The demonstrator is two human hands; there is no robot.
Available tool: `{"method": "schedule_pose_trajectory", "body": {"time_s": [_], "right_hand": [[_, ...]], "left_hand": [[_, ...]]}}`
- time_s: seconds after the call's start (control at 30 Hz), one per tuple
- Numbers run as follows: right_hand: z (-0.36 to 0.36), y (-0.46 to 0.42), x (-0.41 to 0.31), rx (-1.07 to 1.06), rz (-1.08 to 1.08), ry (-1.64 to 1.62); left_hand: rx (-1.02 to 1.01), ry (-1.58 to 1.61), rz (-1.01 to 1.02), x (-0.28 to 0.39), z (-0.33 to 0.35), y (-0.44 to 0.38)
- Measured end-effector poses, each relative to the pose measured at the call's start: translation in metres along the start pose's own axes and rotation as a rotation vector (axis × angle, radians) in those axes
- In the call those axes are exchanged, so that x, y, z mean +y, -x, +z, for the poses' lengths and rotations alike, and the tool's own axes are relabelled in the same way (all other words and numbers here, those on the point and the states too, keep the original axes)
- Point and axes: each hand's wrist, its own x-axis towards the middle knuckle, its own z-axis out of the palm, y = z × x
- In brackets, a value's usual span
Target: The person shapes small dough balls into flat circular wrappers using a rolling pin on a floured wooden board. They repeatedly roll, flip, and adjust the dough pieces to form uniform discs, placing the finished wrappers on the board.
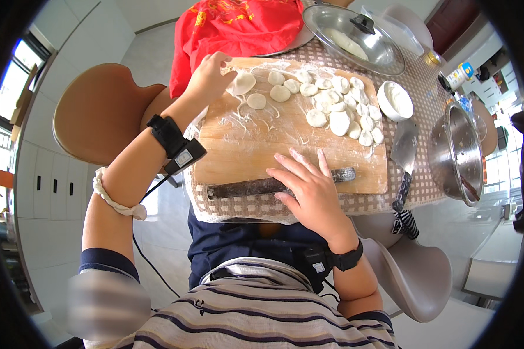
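Note:
A floured wooden board (253, 144) lies on the table. My left hand (212, 76) is at its far left corner, fingers apart, thumb by a flat dough wrapper (243, 83); whether they touch I cannot tell. My right hand (308, 187) lies spread over a dark rolling pin (244, 188) at the near edge, fingertips on the board. Several small dough discs (280, 93) are scattered near the wrapper. A pile of more dough discs (339, 123) covers the board's right part, some overlapping.
Right of the board are a white bowl of flour (395, 101), a cleaver (405, 146) and a steel basin (456, 152). Behind stand a glass lid (327, 26) over a length of dough and a red cloth (240, 30). Chairs (100, 113) flank the table.

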Motion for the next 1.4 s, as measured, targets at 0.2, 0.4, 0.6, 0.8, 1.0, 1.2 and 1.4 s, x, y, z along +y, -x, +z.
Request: {"method": "schedule_pose_trajectory", "body": {"time_s": [0.2, 0.4, 0.6, 0.8, 1.0, 1.2, 1.4], "right_hand": [[0.0, 0.001, 0.001, -0.019, 0.023, -0.013], [-0.007, 0.002, 0.009, 0.026, 0.082, 0.053], [-0.03, 0.015, 0.015, -0.045, 0.141, -0.009], [-0.015, 0.002, 0.017, 0.101, 0.14, 0.169], [-0.005, -0.035, 0.042, 0.078, 0.191, 0.373], [-0.003, -0.059, 0.064, 0.055, 0.204, 0.407], [0.001, -0.078, 0.079, 0.044, 0.22, 0.401]], "left_hand": [[-0.315, -0.026, 0.278, 0.026, -0.001, 0.015], [-0.428, -0.117, 0.401, 0.035, 0.0, 0.024], [-0.717, 0.201, 0.206, 0.069, 0.0, 0.052], [-0.9, 0.207, 0.11, 0.103, 0.003, 0.062], [-0.824, 0.144, 0.141, 0.103, 0.004, 0.065], [-0.725, 0.139, 0.189, 0.099, 0.01, 0.063], [-0.746, 0.094, 0.18, 0.097, 0.01, 0.054]]}}
